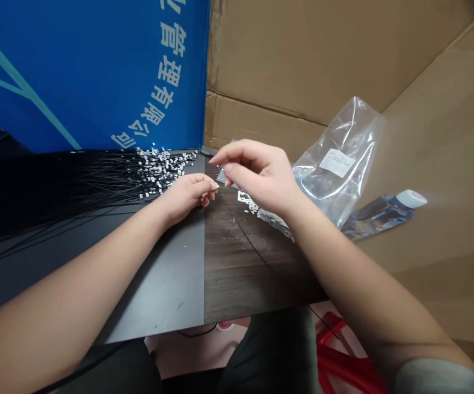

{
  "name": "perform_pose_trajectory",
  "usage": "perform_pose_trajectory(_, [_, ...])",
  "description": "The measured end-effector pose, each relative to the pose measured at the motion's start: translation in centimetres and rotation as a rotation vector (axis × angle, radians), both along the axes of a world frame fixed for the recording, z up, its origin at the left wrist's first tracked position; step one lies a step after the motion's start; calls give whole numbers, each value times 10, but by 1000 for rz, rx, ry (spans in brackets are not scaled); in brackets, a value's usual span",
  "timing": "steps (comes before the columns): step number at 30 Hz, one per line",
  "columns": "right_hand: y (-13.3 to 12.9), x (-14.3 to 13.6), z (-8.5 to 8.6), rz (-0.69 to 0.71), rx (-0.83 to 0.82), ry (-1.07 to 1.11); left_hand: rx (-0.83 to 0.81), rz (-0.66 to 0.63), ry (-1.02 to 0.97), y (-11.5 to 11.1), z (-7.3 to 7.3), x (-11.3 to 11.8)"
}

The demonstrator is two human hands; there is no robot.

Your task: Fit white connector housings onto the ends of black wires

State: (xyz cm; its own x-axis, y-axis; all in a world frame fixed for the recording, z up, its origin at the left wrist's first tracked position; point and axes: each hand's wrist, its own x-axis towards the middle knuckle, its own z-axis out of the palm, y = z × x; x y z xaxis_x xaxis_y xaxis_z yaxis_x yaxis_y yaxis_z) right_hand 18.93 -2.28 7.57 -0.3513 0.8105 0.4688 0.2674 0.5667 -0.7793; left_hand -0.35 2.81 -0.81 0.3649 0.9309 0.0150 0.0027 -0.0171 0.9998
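My left hand (pixel 190 196) is closed in a pinch above the seam between the grey sheet and the dark wood table; a thin black wire runs from near its fingertips toward the lower right. What sits between the fingers is too small to make out. My right hand (pixel 261 174) hovers to the right and slightly higher, thumb and fingers apart, with nothing visible between them. Below it lies a small heap of white pieces (pixel 247 201). Left of my left hand spreads a large bundle of black wires (pixel 109 175) with white tips (pixel 159 167).
A clear plastic bag (pixel 344 148) with a white label stands right of my right hand. Beside it lies a water bottle (pixel 385 213). Cardboard (pixel 278 54) and a blue panel (pixel 85 65) rise behind the table (pixel 237 284). Something red (pixel 339 355) shows below its edge.
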Motion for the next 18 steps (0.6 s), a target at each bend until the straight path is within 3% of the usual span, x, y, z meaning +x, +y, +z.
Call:
perform_pose_trajectory(3, [37, 11, -30, -159, -182, -152, -94, -2, -31, 4, -1, -6])
perform_pose_trajectory(7, [45, 17, -54, -96, -435, -218, -152, -33, 2, 9, 0, -13])
perform_pose_trajectory(13, [35, 7, -57, 79, -606, -94, -134, -109, 89, 10, 6, -19])
perform_pose_trajectory(18, [30, 3, -60, 85, -651, -80, -92, -171, 176, 6, 12, -20])
